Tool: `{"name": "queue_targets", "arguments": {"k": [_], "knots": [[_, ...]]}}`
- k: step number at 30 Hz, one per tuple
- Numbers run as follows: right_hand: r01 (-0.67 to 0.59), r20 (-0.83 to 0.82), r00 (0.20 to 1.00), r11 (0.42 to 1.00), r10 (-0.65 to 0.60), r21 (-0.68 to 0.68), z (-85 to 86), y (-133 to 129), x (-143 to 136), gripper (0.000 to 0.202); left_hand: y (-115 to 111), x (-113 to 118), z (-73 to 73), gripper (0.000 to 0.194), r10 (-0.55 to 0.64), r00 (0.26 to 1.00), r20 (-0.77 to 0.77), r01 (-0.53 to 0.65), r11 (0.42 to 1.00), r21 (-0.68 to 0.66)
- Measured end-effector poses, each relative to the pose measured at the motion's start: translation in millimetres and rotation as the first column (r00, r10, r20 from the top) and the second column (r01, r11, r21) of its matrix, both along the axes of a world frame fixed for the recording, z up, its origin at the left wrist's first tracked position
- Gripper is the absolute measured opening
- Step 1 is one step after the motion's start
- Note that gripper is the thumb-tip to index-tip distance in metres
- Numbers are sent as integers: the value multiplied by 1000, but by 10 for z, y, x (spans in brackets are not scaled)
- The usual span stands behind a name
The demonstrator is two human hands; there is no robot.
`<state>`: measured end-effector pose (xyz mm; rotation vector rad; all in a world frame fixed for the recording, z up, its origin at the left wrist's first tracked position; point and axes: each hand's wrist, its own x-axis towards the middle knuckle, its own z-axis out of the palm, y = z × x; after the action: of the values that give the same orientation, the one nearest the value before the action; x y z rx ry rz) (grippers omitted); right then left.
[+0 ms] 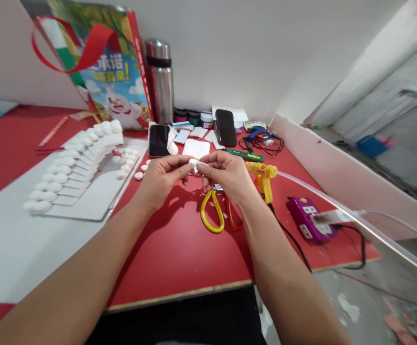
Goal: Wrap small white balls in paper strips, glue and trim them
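Observation:
Over the red table, my left hand [160, 178] and my right hand [227, 173] meet, thumbs and forefingers pinching a small white oval piece [193, 163] between them. Scissors [212, 212] with one yellow and one red handle lie below my right hand, blades partly hidden. Just left of my left hand are a few loose white ovals [139, 176]. Further left, a curved white structure [86, 160] of thin strips carries rows of similar ovals on a white board [89, 212]. A yellow glue gun [264, 181] rests right of my right hand, a long clear glue stick [323, 205] in its back.
A purple power strip [307, 218] with plugged cables sits near the right edge. Behind my hands are a green utility knife [244, 155], two phones [225, 127], paint jars [206, 120], a steel flask [161, 84] and a printed bag [118, 81]. A low white panel [337, 167] borders the right side.

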<state>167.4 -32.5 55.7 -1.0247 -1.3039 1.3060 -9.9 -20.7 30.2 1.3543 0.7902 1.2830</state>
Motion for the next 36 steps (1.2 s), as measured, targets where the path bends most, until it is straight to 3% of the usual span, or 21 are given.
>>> {"name": "queue_targets", "arguments": {"k": [10, 14, 19, 24, 29, 36], "knots": [[185, 178, 962, 974, -206, 130, -29, -48, -113, 33, -50, 110, -46, 25, 68, 996, 57, -64, 996, -65], [156, 91, 983, 985, -162, 69, -7, -70, -156, 33, -97, 120, 0, 18, 163, 985, -60, -157, 983, 92], [93, 19, 995, 993, -95, 73, 32, -84, -193, 43, -151, 126, 19, 18, 312, 937, -155, -244, 906, 345], [100, -2, 995, 988, -101, 120, -7, -85, -196, 46, -160, 170, -51, 20, 395, 907, -145, -301, 849, 434], [99, 83, 990, 981, -114, 164, -26, -52, -114, 39, -132, 158, -60, 18, 383, 908, -172, -271, 847, 458], [-11, 227, 973, 979, -37, 203, -4, -17, 12, 22, -66, 4, 87, 17, 223, 948, -226, -145, 937, 317]]}}
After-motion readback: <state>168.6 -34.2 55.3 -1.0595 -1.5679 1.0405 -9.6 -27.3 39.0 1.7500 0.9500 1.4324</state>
